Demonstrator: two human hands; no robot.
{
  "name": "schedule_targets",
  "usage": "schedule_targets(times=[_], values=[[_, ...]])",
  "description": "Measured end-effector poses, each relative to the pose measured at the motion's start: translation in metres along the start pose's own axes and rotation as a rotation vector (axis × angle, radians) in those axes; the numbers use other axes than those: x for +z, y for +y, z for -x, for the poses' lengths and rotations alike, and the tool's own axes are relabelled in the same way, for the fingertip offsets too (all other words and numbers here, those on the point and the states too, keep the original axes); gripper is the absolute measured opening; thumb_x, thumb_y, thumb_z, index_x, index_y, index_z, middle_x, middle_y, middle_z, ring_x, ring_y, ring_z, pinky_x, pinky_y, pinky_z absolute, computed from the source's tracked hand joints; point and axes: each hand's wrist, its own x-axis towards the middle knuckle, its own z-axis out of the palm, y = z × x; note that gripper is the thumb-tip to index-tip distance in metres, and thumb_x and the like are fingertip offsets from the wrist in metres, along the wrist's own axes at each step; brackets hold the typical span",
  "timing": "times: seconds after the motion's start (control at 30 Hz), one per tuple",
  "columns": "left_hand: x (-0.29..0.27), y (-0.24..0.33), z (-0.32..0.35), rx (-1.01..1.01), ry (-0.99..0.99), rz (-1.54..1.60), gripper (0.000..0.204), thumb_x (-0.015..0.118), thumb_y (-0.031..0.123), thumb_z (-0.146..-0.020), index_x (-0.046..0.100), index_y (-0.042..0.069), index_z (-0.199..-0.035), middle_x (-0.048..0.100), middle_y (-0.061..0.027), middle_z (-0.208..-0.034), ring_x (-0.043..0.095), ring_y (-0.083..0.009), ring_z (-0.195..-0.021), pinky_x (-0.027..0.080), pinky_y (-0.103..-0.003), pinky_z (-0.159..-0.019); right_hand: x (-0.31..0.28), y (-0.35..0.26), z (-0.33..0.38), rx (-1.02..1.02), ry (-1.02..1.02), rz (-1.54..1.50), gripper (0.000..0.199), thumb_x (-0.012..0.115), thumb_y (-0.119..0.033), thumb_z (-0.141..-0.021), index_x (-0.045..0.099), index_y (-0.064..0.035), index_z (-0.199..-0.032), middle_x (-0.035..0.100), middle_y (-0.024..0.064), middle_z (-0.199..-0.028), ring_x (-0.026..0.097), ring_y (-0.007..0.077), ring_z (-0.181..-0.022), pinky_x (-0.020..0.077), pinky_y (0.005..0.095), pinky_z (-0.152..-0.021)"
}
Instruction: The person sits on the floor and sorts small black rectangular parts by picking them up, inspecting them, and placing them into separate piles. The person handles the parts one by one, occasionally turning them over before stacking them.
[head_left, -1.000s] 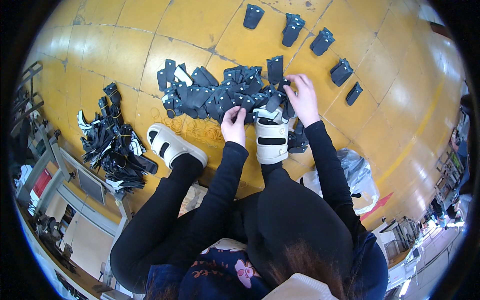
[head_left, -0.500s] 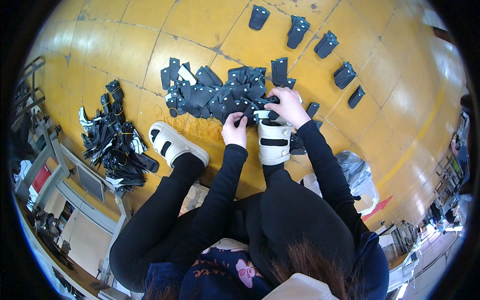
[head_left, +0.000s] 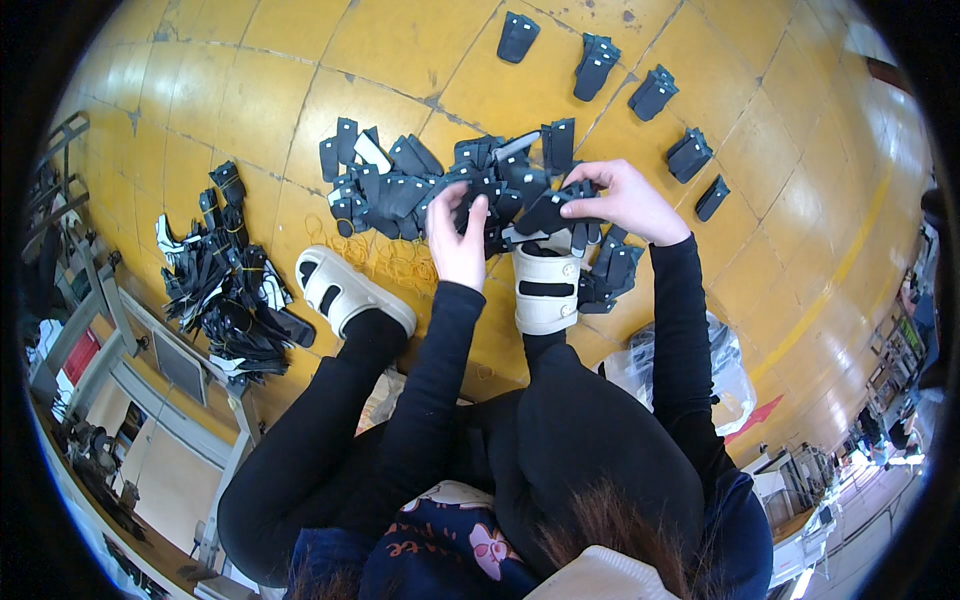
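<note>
A heap of flat dark pieces (head_left: 405, 192), several with small white tags, lies on the yellow floor in front of my feet. My left hand (head_left: 457, 238) is at the heap's near edge, thumb and fingers apart, with nothing seen between them. To its right, my right hand (head_left: 628, 207) is closed on a dark flat piece (head_left: 543, 213) over the right end of the heap. Part of that piece is hidden by the fingers. More dark pieces (head_left: 610, 270) lie below my right hand, beside my right cream sandal (head_left: 546, 312).
Yellow rubber bands (head_left: 395, 262) lie between the heap and my left sandal (head_left: 345, 290). Further left is a pile of black and white strips (head_left: 225, 290). Small dark stacks (head_left: 597, 68) form a curved row at upper right. A clear plastic bag (head_left: 728, 370) sits beside my right leg.
My left hand has moved up and its fingers have spread. My right hand has shifted right with a dark piece. More dark pieces now show beside my right sandal.
</note>
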Motion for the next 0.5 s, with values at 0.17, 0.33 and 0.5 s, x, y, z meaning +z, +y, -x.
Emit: schedule_targets(times=[0.17, 0.33, 0.5], values=[[-0.006, 0.020, -0.007, -0.405, -0.695, 0.680, 0.070, 0.030, 0.060, -0.095, 0.046, 0.004, -0.134, 0.057, -0.0133, -0.124, 0.054, -0.0200, -0.115, 0.043, -0.033, -0.096, 0.016, -0.019, -0.005, -0.111, -0.300, 0.003, 0.024, 0.073, -0.016, -0.075, 0.067, -0.0027, -0.094, 0.068, 0.0079, -0.083, 0.062, 0.0146, -0.079, 0.0477, 0.0299, -0.076], [-0.010, 0.013, 0.010, -0.606, -0.918, 1.081, 0.057, 0.050, 0.038, -0.095, 0.032, 0.010, -0.141, 0.043, -0.0158, -0.137, 0.054, -0.0338, -0.115, 0.050, -0.050, -0.091, 0.034, -0.024, -0.011, -0.203, -0.170, 0.122, 0.045, 0.071, -0.014, -0.074, 0.058, -0.0060, -0.116, 0.066, 0.0128, -0.101, 0.064, 0.0231, -0.090, 0.0483, 0.0332, -0.080], [-0.014, 0.029, 0.001, -0.539, -0.731, 0.985, 0.053, 0.058, 0.020, -0.093, 0.036, 0.009, -0.139, 0.056, -0.0127, -0.122, 0.063, -0.0292, -0.098, 0.054, -0.037, -0.074, 0.032, -0.028, 0.000, -0.222, 0.217, -0.073, 0.049, 0.068, -0.012, -0.080, 0.051, -0.0057, -0.126, 0.056, 0.0054, -0.104, 0.056, 0.0156, -0.087, 0.0471, 0.0277, -0.077]])
